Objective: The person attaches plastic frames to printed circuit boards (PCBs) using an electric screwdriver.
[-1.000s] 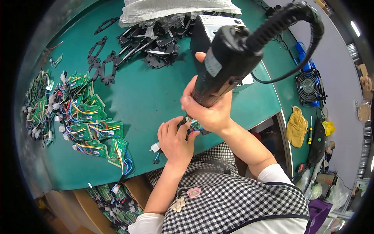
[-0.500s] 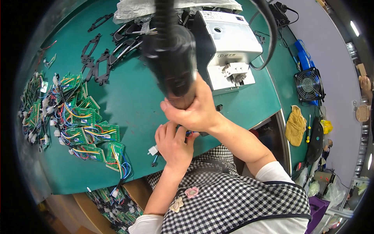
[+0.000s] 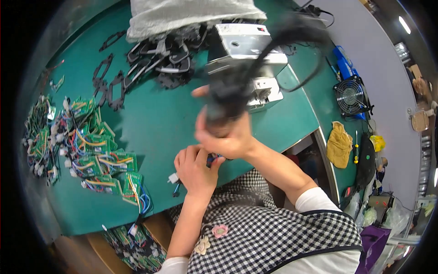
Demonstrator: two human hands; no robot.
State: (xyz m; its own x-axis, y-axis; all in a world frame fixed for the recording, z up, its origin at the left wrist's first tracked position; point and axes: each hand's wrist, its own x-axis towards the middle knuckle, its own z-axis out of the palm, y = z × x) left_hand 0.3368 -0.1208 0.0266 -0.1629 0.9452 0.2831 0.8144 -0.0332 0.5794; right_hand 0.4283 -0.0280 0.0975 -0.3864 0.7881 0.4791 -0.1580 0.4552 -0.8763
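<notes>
My right hand (image 3: 236, 137) is wrapped round a black corded power tool (image 3: 226, 98) that looks like an electric screwdriver. It is held upright and smeared by motion; its lower tip is hidden. Directly below, at the table's front edge, my left hand (image 3: 195, 171) is closed on a small wired part, mostly covered by the fingers. A bit of blue and red shows by the thumb. From under that hand a white plug connector (image 3: 173, 178) and a dark lead stick out to the left.
Green circuit boards with coloured wires (image 3: 102, 155) are heaped on the left of the green table (image 3: 155, 123). Black plastic frames (image 3: 116, 91) and a white sack (image 3: 191, 18) lie at the back. A white machine (image 3: 244, 41) stands behind my right hand; a fan (image 3: 350, 95) and glove (image 3: 339, 146) lie right.
The power tool has swung to the right and its cord has shifted with it. My right hand's grip has loosened a little, one finger lifted. The whole view has shifted slightly.
</notes>
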